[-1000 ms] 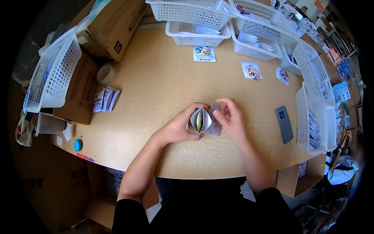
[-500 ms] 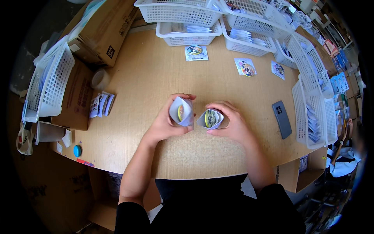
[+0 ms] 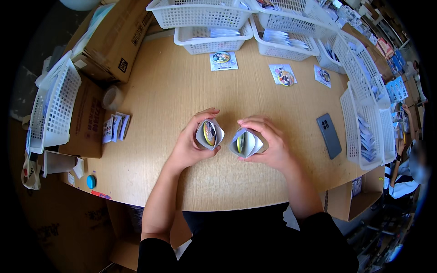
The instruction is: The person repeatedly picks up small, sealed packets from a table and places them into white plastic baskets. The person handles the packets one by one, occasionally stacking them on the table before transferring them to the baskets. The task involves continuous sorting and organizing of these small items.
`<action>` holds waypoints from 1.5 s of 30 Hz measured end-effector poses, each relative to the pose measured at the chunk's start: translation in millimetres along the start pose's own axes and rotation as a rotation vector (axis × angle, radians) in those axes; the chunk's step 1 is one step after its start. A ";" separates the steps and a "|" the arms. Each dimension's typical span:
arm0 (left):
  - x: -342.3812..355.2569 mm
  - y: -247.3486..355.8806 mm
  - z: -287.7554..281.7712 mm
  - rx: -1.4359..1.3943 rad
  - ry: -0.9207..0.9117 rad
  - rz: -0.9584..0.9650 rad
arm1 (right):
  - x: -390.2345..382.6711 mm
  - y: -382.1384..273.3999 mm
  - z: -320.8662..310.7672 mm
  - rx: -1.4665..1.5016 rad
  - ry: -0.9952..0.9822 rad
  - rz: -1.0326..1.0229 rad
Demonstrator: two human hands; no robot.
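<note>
With the gap between your hands as the clock's centre, your pale tan, fine-grained, curved-edged tabletop spreads all round. White perforated plastic baskets run from twelve to three o'clock, some stacked, several holding thin white packets. Beyond them at two, the room is cluttered. A big brown cardboard box stands at ten, and a small round blue cap sits past eight. Flat printed cards bearing glossy round badges lie between twelve and two; a dark grey, round-cornered phone lies at three.

Just at nine, your left hand curls around a thin-walled, white-lined pouch, its mouth diamond-shaped around a yellow-rimmed disc. Just at three, your right hand grips a similar pale pouch with crisp folds, fingers and thumb parted by its width, another yellow-edged disc inside.
</note>
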State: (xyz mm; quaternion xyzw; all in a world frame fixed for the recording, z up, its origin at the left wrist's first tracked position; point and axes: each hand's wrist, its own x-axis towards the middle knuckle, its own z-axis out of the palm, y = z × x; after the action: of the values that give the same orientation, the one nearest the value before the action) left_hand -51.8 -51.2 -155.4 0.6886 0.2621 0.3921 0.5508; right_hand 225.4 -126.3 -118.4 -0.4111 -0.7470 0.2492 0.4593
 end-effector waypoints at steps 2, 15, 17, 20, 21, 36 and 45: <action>2.8 0.4 -1.5 0.021 0.052 -0.016 | -5.5 1.2 8.8 0.121 0.065 0.102; 7.2 -11.5 -13.6 0.094 0.241 -0.109 | 78.0 0.8 -57.6 -0.356 0.024 0.409; 6.1 -13.1 -15.0 0.147 0.263 -0.101 | 147.5 -14.3 -73.6 -0.172 0.252 0.382; 8.6 -10.9 -14.8 0.203 0.253 -0.102 | 253.5 -16.5 -100.1 -0.419 0.423 0.054; 9.6 -9.3 -16.0 0.225 0.246 -0.103 | 287.3 -7.8 -107.7 -0.599 0.418 0.004; 18.1 -33.5 -21.2 0.169 0.294 0.124 | 397.7 31.7 -103.8 -1.188 0.189 0.423; 4.3 -24.9 -26.3 0.407 0.509 0.330 | 163.5 -76.9 23.7 -0.412 -0.144 0.143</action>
State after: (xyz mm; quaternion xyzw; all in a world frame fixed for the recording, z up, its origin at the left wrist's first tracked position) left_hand -69.4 -26.9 -176.1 0.6973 0.3488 0.5746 0.2490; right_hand 135.4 -29.7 7.2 -0.5294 -0.7818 0.1520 0.2922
